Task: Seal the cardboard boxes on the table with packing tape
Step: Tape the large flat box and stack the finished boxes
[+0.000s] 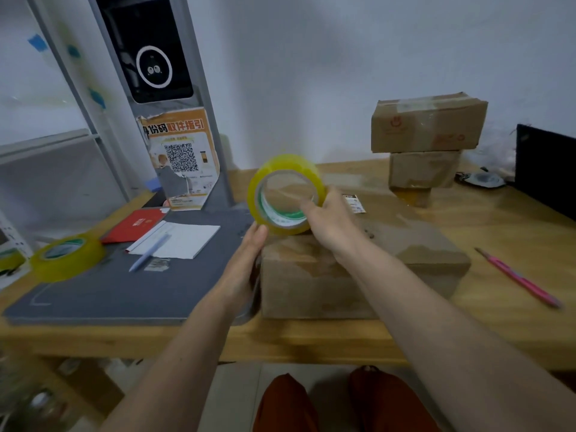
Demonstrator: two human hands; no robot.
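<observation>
Motion blur softens the tape roll [285,194] and the top of the box [352,260] under it, so any pulled strip of tape cannot be made out. The right hand [327,224] hides the roll's near right rim; its fingers curl into the core, gripping the roll upright just above the box's far left corner. The left hand [246,266] lies flat with straight fingers against the box's left side, fingertips touching the roll's lower edge. Both forearms reach forward from the bottom edge. Beyond the right hand, stacked boxes [427,145] stand well apart. A second roll [67,255] lies far left of the left hand.
</observation>
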